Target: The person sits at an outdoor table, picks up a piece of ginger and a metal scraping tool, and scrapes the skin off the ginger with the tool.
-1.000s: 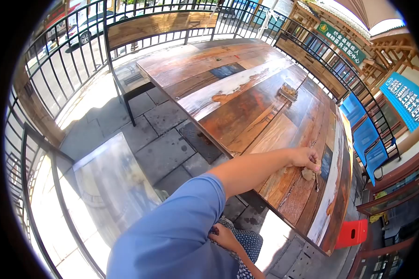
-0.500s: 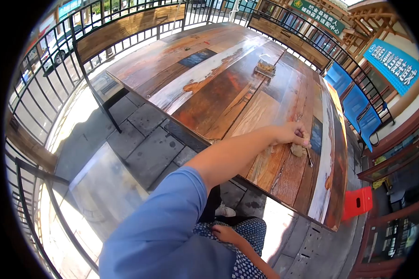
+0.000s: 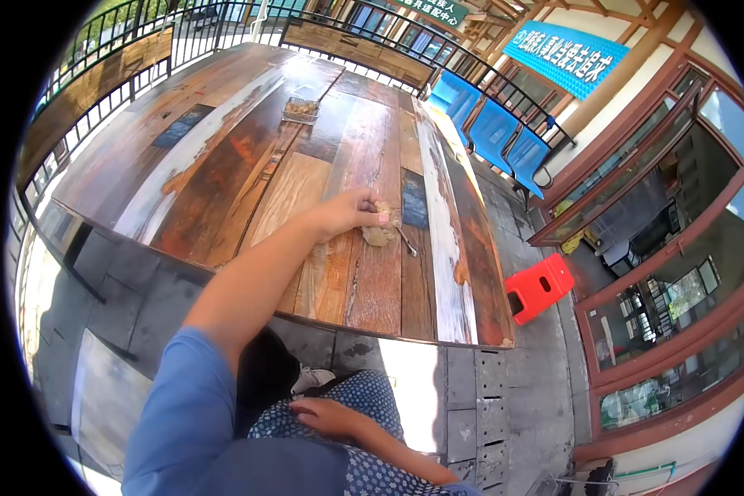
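My left hand [image 3: 357, 213] reaches over the wood-plank table [image 3: 306, 178], its fingers pinched on a small beige lump [image 3: 382, 207]. Just below the fingertips, a larger beige lump [image 3: 379, 236] sits on the planks; I cannot tell whether the two are joined. A thin stick-like tool with a pale tip [image 3: 409, 245] slants beside it on the right. My right hand [image 3: 326, 415] lies loosely on the dark, white-patterned cloth [image 3: 360, 397] over my lap, thumb apart and nothing visible in it.
A small clear box with tan contents [image 3: 300, 110] stands farther back on the table. Beyond the right edge are a red stool [image 3: 541, 288] and blue chairs [image 3: 492, 132]. Black railings [image 3: 223, 29] and wooden bench backs [image 3: 351, 51] run behind. Glass doors [image 3: 670, 248] stand at right.
My view has turned to the right, so the table and chairs appear farther left. My left hand keeps its pinch at the beige lump; my right hand stays on the lap.
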Motion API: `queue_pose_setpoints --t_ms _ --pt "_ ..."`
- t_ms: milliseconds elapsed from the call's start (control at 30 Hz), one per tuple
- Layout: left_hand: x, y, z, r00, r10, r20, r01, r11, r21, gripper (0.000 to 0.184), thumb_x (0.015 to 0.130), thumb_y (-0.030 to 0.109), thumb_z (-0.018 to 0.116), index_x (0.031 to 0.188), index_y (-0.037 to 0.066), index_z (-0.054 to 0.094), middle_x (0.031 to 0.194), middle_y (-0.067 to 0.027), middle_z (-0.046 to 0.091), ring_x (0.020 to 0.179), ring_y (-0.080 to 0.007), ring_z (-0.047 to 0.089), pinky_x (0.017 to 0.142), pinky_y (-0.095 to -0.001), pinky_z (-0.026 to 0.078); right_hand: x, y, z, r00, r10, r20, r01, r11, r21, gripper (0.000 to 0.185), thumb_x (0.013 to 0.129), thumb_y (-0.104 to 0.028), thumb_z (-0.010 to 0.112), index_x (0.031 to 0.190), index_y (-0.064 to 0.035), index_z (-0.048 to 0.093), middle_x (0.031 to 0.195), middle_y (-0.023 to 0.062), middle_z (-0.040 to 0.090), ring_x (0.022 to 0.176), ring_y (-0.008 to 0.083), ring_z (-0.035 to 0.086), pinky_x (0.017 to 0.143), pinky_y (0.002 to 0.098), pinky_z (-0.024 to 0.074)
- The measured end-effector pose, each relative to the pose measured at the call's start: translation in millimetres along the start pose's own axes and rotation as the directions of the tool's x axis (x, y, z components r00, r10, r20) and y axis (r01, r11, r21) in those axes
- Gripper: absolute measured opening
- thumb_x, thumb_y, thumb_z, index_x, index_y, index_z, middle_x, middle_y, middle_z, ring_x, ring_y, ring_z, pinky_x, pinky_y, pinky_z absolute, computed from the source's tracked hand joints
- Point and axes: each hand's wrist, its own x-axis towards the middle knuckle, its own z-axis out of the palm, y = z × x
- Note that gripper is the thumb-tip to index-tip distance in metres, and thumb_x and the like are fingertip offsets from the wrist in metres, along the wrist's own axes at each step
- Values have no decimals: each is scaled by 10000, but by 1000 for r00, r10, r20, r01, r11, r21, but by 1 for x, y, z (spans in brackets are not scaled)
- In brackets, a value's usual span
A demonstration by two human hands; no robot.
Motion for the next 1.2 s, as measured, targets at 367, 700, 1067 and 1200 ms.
queue_pose_setpoints --t_ms 367,700,1067,1200 --pt "0 -2 1 1000 -6 -9 6 999 -51 311 863 100 729 1123 37 570 999 -40 638 944 -140 602 835 -277 485 -54 -137 -268 725 -285 -627 67 935 -348 196 943 -103 596 1114 -12 631 967 152 683 898 215 671 783 307 518" --pt "-3 5 0 998 -53 39 56 996 -73 323 873 109 724 1134 37 549 1029 -47 627 977 -144 595 885 -287 474 30 -56 -340 677 -112 -728 -406 767 -496 311 860 -169 671 1125 -23 602 980 216 654 996 392 618 864 449 486" --pt "-1 10 -3 992 -98 81 102 994 -44 333 874 102 718 1146 44 536 1054 -50 627 1019 -147 588 919 -299 462 35 -80 -356 639 -6 -769 523 736 429 135 989 -185 572 966 -56 540 860 45 623 645 94 533 584 234 415" --pt "0 9 -7 985 -115 132 127 988 -85 313 882 104 706 1136 49 531 1063 -53 630 1024 -146 591 921 -300 463 45 -66 -342 703 -41 -710 633 491 599 131 978 -186 593 992 -65 544 894 61 643 644 117 562 599 250 444"
